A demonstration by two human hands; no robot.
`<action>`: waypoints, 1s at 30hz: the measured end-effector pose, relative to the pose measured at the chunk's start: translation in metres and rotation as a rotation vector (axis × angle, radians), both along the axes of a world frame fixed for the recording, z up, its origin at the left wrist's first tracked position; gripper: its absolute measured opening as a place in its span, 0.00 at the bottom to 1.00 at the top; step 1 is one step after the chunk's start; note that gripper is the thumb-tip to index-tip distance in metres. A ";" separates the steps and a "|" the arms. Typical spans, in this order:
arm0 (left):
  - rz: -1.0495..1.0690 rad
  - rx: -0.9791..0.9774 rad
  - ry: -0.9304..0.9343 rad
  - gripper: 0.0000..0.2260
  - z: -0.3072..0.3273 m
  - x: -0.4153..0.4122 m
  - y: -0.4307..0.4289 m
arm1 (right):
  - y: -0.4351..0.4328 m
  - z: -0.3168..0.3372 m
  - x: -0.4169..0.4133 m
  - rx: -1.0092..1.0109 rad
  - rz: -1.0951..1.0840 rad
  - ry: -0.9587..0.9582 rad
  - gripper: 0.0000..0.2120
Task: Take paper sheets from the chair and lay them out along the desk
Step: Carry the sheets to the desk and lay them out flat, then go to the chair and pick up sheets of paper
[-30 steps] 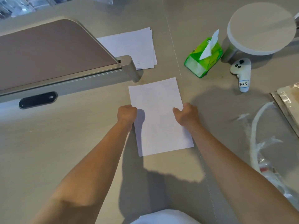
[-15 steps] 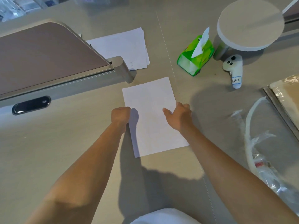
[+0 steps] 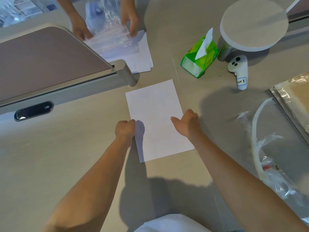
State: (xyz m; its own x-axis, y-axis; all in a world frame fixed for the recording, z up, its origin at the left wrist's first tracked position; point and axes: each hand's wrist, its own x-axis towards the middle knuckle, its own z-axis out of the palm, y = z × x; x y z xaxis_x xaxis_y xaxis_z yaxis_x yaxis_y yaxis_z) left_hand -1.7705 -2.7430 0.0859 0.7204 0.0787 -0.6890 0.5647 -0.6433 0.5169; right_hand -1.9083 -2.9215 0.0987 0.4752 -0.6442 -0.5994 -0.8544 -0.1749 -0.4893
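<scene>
A single white paper sheet (image 3: 157,118) lies on the beige desk (image 3: 66,156) in front of the person, in the middle of the view. It is blank, flat and uncreased, with its long sides running away from the person and turned slightly to the left. The left hand (image 3: 125,129) is curled into a fist on the sheet's left edge and grips it. Its shadow falls across the paper. The right hand (image 3: 187,123) pinches the right edge, with the thumb lying on top of the sheet and the fingers curled at the margin.

Beyond the sheet, beside the end of a brown divider panel (image 3: 46,59), a stack of white papers (image 3: 143,61) rests on the desk. Another person's hands (image 3: 130,22) hold a clear plastic bag (image 3: 110,39) over it. To the right stand a green tissue pack (image 3: 199,59), a white controller (image 3: 238,71) with a handwritten label, and a round stand (image 3: 254,24).
</scene>
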 end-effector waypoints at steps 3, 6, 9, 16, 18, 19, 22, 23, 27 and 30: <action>-0.004 0.001 -0.012 0.10 0.000 -0.002 -0.001 | -0.001 -0.001 0.000 -0.001 0.014 -0.002 0.30; -0.011 -0.016 -0.011 0.12 0.003 -0.004 0.001 | -0.003 0.001 0.000 0.007 0.035 0.009 0.31; -0.014 -0.083 -0.010 0.10 0.009 -0.006 0.004 | -0.003 0.005 -0.004 -0.001 0.046 0.015 0.30; -0.161 -0.108 -0.023 0.09 0.036 -0.023 0.049 | 0.021 0.050 -0.021 -0.123 0.300 -0.036 0.22; -0.243 -0.124 -0.015 0.11 0.046 -0.032 0.082 | 0.039 0.066 -0.022 -0.142 0.331 -0.050 0.21; -0.278 -0.131 -0.018 0.12 0.052 -0.038 0.100 | 0.050 0.074 -0.021 -0.152 0.357 -0.049 0.20; -0.292 -0.159 -0.035 0.05 0.072 -0.060 0.153 | 0.091 0.094 -0.011 -0.193 0.564 -0.032 0.19; -0.288 -0.163 -0.052 0.06 0.076 -0.066 0.172 | 0.110 0.101 -0.005 -0.188 0.637 -0.038 0.18; -0.186 -0.157 -0.107 0.10 0.089 -0.086 0.281 | 0.220 0.132 0.025 -0.172 0.977 -0.082 0.08; -0.135 -0.120 -0.182 0.07 0.104 -0.104 0.377 | 0.315 0.146 0.046 -0.231 1.221 -0.106 0.09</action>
